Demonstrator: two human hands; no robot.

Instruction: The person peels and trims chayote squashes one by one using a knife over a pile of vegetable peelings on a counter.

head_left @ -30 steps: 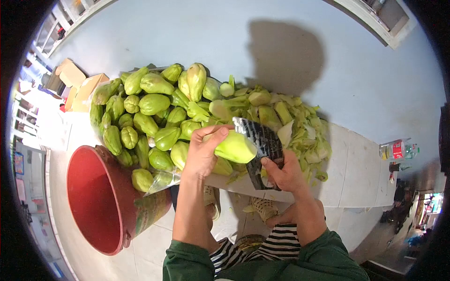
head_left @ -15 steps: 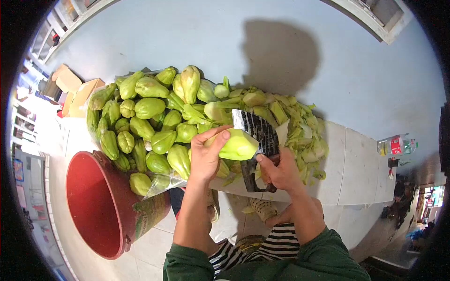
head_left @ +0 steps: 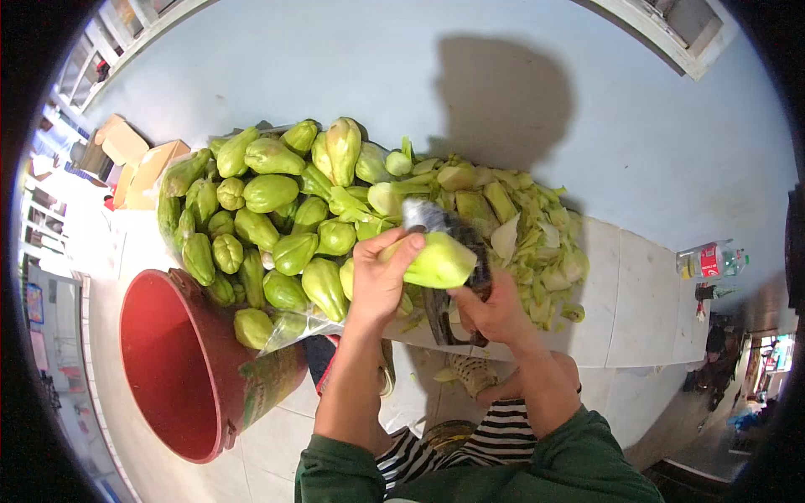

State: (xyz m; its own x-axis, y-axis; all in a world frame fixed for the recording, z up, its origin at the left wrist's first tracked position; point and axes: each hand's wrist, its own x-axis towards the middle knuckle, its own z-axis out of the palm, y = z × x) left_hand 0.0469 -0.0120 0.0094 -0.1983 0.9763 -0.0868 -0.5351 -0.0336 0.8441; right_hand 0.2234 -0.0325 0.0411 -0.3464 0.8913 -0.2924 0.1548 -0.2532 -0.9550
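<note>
My left hand (head_left: 381, 275) grips a pale green, partly peeled chayote (head_left: 440, 261) by one end. My right hand (head_left: 496, 310) is closed around the dark handle of a broad knife (head_left: 439, 318). The knife's black blade, with a shiny silver tip, lies behind the chayote and is blurred by motion. The chayote hides part of the blade, so I cannot tell whether its edge touches the flesh. Beyond my hands, whole chayotes (head_left: 270, 194) are heaped to the left, and peelings (head_left: 545, 260) are piled to the right.
An upright red bucket (head_left: 172, 369) stands at the left. Cardboard boxes (head_left: 151, 172) sit behind the heap. A plastic bottle (head_left: 711, 261) with a red label lies at the far right. The blue wall (head_left: 335, 59) rises behind everything.
The chayote has turned and shifted slightly right and down in my left hand. The knife has moved a little left, and its blade now sits further behind the chayote.
</note>
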